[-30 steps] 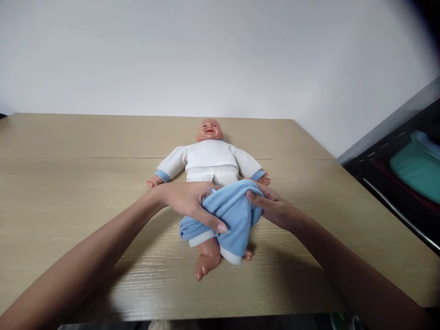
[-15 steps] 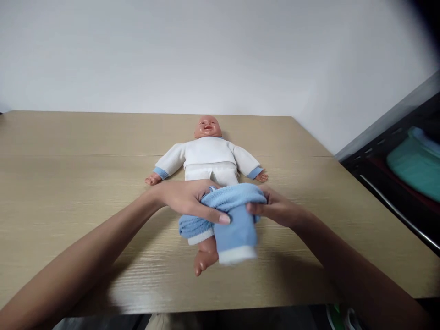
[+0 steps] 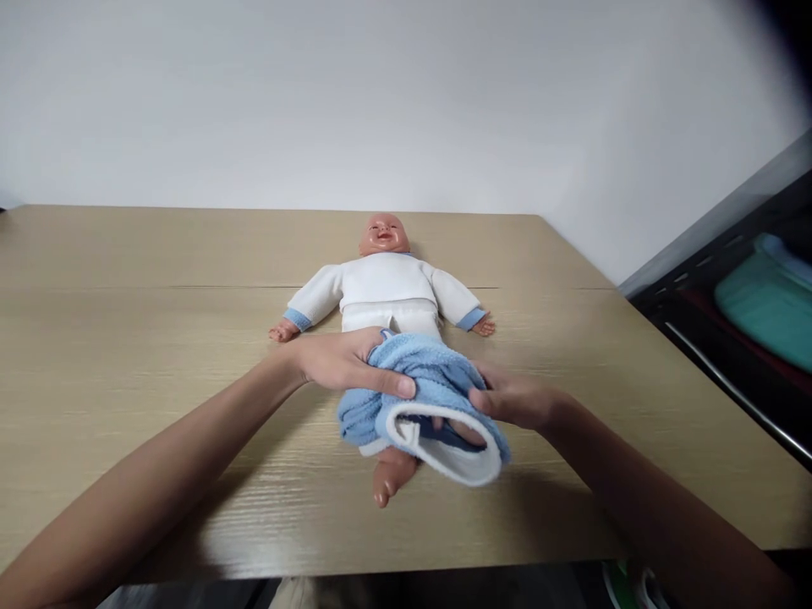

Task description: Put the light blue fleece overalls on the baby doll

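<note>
A baby doll point(image 3: 386, 283) in a white top with blue cuffs lies on its back in the middle of the wooden table point(image 3: 127, 338), head away from me. Blue terry trousers point(image 3: 425, 389) with white cuffs are bunched around its legs. My left hand point(image 3: 346, 362) grips the trousers at the doll's hip, thumb on top. My right hand point(image 3: 513, 397) holds the other trouser leg, whose white cuff gapes open towards me. One bare doll foot point(image 3: 388, 480) sticks out below the cloth.
A white wall rises behind the table. At the right stands a dark shelf unit point(image 3: 729, 296) with a metal rail and a teal folded cloth point(image 3: 770, 300). Bare tabletop spreads to the left and right of the doll.
The right trouser leg, which hung straight down over the doll's leg, has been pulled up and turned so its white cuff opens towards me. My right hand moved lower and nearer.
</note>
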